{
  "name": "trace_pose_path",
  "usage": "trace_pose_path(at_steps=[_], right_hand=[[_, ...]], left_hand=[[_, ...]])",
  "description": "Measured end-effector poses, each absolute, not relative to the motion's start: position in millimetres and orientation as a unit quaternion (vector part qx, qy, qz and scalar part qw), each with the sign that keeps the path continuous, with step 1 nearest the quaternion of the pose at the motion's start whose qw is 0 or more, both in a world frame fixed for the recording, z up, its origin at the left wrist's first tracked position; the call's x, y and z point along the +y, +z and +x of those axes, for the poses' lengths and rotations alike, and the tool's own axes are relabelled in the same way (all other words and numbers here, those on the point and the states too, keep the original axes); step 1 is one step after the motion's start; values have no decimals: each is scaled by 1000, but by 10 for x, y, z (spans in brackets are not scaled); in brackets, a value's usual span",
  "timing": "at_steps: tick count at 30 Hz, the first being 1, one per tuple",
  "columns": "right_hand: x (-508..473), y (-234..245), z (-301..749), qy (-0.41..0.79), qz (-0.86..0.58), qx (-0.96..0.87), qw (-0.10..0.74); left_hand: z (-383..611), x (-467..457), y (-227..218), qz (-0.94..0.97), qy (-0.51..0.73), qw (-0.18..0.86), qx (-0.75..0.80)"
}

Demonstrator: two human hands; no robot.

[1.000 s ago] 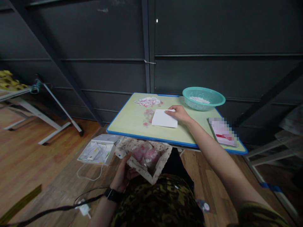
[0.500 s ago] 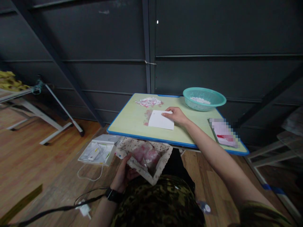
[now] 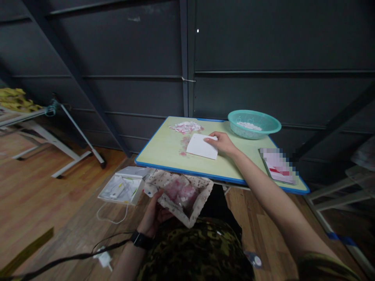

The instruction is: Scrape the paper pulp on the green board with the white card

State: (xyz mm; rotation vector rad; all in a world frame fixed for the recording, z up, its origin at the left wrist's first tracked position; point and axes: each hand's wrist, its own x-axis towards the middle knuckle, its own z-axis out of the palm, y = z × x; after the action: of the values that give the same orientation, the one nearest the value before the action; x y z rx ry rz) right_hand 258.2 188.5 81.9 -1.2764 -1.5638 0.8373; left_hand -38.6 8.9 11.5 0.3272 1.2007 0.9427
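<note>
two hands, one above the worktop edge and one below it

the right hand (image 3: pixel 224 142) reaches out over the worktop (image 3: pixel 159 150) with its fingers laid on the right end of a white card (image 3: pixel 201 146); whether the thumb pinches it from beneath cannot be told. the card lies flat, its long axis running left to right, with the hand at one end and a smear of pink scraps (image 3: pixel 184 143) touching the other, left end. farther back on the worktop sits a pile of pink and white pieces (image 3: pixel 186 127), just apart from the card.

the left hand (image 3: pixel 154 214) is down in front of the body, closed around the near left corner of a speckled tray (image 3: pixel 202 191) that has pink bits in it. the tray hangs below the worktop's near blue edge, nearly in line with the card and on the person's side of it.

a teal basket (image 3: pixel 254 123) stands at the far right corner, a booklet (image 3: pixel 278 166) lies near the right edge, and a white box (image 3: pixel 123 187) lies open on the floor.
</note>
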Motion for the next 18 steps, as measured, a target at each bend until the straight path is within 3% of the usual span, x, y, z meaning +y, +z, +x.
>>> trace_pose_path(at_steps=[13,18], right_hand=[[1892,953,2737,263,-549,-643,465],[1892,946,2738,302,-533,-652,447]], left_hand=[[-380,92,123,141,428,703,550],[-376,99,104,137,427,708,545]])
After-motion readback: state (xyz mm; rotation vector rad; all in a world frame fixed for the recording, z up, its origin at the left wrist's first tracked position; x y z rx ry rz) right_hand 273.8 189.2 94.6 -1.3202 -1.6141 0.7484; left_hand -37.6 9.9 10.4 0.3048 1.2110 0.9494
